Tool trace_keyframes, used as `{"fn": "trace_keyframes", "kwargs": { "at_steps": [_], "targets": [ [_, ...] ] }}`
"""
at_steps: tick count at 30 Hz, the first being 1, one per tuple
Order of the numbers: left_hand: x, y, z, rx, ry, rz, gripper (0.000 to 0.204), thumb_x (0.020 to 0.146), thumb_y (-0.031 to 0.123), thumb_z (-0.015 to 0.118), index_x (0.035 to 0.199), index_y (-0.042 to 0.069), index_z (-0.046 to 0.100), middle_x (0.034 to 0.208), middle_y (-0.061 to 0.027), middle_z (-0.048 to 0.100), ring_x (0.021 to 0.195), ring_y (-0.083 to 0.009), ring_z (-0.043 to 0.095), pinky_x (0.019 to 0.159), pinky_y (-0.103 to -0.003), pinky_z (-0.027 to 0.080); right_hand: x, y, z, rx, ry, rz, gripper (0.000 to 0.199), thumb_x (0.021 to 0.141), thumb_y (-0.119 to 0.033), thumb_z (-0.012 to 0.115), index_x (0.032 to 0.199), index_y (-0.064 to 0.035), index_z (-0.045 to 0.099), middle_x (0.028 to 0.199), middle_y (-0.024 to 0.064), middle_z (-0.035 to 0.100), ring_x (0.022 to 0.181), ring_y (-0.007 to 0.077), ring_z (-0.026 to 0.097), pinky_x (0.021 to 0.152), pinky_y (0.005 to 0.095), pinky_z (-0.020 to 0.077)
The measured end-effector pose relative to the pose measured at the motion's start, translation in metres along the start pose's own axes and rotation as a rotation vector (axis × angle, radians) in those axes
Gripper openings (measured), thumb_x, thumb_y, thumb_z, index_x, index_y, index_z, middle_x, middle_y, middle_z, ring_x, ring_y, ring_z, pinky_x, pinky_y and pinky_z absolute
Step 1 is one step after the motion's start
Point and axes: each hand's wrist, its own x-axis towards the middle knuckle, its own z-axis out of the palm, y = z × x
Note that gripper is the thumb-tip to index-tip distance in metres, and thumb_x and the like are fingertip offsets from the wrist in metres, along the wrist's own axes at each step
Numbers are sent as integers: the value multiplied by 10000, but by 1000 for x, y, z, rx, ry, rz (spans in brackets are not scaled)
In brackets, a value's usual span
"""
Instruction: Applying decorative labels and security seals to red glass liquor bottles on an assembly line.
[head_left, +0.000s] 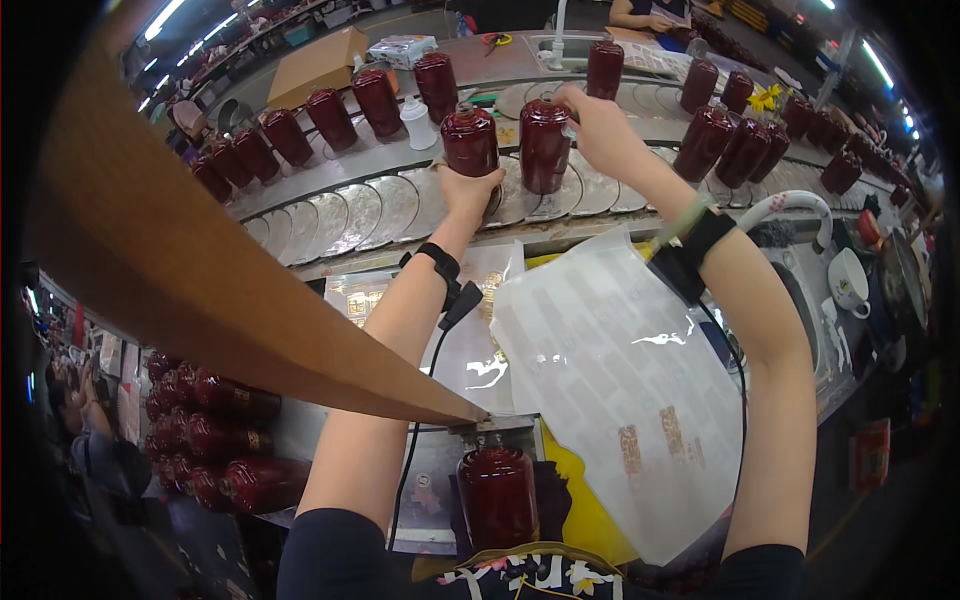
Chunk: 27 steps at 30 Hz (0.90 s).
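Note:
My left hand (467,192) is wrapped round the base of a dark red glossy bottle (470,140) that stands upright on the plate conveyor (375,210). Just to its right is a second dark red bottle (545,150), also upright on the conveyor. My right hand (608,135) has its fingers closed at the neck of that second bottle; the fingertips are partly hidden. Closer to me, a translucent sheet with gold decals (610,370) lies on the worktop. Another red bottle (497,497) is right in front of my body.
Red bottles (330,118) line the far ledge, beside a small white bottle (418,125). More bottles (705,142) stand at the right. Several lie stacked (220,430) at the left. A wooden beam (250,290) crosses the left side. A white mug (848,283) sits far right.

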Motion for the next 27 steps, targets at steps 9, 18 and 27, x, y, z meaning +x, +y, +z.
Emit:
{"fn": "trace_keyframes", "kwargs": {
  "at_steps": [9,18,27],
  "targets": [
    [-44,25,-24,162,146,647,959,725,256,923,1469,-46,399,1392,-237,462,1300,-390,445,1120,-480,369,45,6,-15,-500,-323,357,283,928,-99,624,1169,0,734,1163,257,732,1074,442,722,891,504,601],
    [-124,46,-38,121,-339,676,1049,746,246,958,1557,4,337,1466,-179,468,1367,-289,472,1142,-439,404,20,-71,-47,-534,-617,186,207,847,-100,661,962,19,785,1022,256,750,960,411,741,812,478,595],
    [-175,81,-124,-254,-470,325,862,686,25,926,1403,-5,448,1345,-144,624,1242,-243,626,1083,-410,496,-21,-206,-99,-36,-642,-39,271,952,-99,658,1199,0,707,1043,236,742,1048,410,697,907,468,540]
  ]
}}
